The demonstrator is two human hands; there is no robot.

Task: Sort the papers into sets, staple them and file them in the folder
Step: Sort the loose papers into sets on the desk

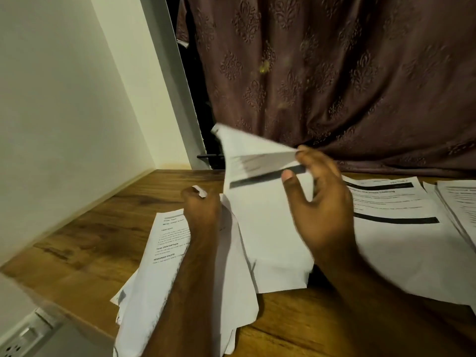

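Papers lie all over the wooden table (77, 243). Nearest, a messy pile (159, 292) sits under the left arm, with printed words on the top page. Its edges stick out in many ways, and some sheets hang close to the near table edge. They could slide off if the arm bumps them.

The left hand (202, 207) is curled, and a small white paper corner (199, 190) pokes out above it. It seems to be pinching that corner, but the picture is too blurry for me to be sure.

The right hand (318, 202) holds up a lifted sheet (257, 161). The thumb and fingers pinch its top right edge, and the other fingers are loose. This sheet is bent and blurry, so it looks like it is flapping. If the hand tugs too hard, the sheet could crease or tear. It could also get put with the wrong set, because many pages look the same.

Beside the right hand, another stack (396, 228) with thick black bars lies flat. More pages (461, 202) lie at the far right edge.

I see no folder and no stapler, so nothing is filed. Behind the table hangs a brown curtain (334, 73), and a pale wall (64, 99) stands on the left.
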